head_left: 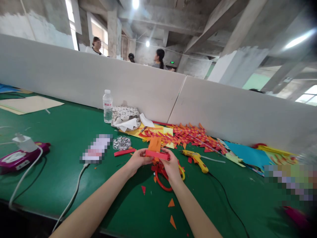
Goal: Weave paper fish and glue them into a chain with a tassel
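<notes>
Nearest me, orange paper scraps [171, 203] lie on the green worktop [74, 158]. Just beyond, my left hand [138, 160] and right hand [170, 165] each pinch an end of a red paper strip [156, 154] above red-handled scissors [162, 180], and an orange piece [155, 144] stands up behind the strip. Farther off are a yellow glue gun [196, 160] to the right, a dish of googly eyes [122, 142], then a water bottle [107, 106] by the partition [74, 79].
</notes>
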A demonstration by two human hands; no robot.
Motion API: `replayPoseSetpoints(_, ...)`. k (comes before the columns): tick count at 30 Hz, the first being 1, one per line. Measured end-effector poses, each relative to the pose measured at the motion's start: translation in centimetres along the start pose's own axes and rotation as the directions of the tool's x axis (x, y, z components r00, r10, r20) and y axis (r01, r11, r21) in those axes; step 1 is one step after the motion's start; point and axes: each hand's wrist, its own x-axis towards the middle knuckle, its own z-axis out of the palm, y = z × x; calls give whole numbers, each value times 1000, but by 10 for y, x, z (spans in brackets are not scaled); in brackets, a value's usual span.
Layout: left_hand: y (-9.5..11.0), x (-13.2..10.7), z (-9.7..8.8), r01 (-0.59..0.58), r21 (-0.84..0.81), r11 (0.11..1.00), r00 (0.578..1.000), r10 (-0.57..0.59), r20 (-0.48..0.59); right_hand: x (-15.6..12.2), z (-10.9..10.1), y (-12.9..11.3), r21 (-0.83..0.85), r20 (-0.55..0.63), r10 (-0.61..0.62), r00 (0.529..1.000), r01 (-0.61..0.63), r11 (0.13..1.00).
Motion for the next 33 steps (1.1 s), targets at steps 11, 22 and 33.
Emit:
replayPoseSetpoints(11, -2, -1, 0, 22, 77, 997, 995, -30, 98, 2, -12, -9, -505, 69, -520, 852, 479, 718)
replayPoseSetpoints(22, -4, -2, 1, 43, 131, 991, 991, -58, 117, 0, -9, -9, -719, 306, -590, 747, 588, 371)
replayPoseSetpoints(33, -4, -3, -1, 56, 144, 988, 984, -79, 160, 2, -9, -6, -783, 278, -607, 745, 542, 306)
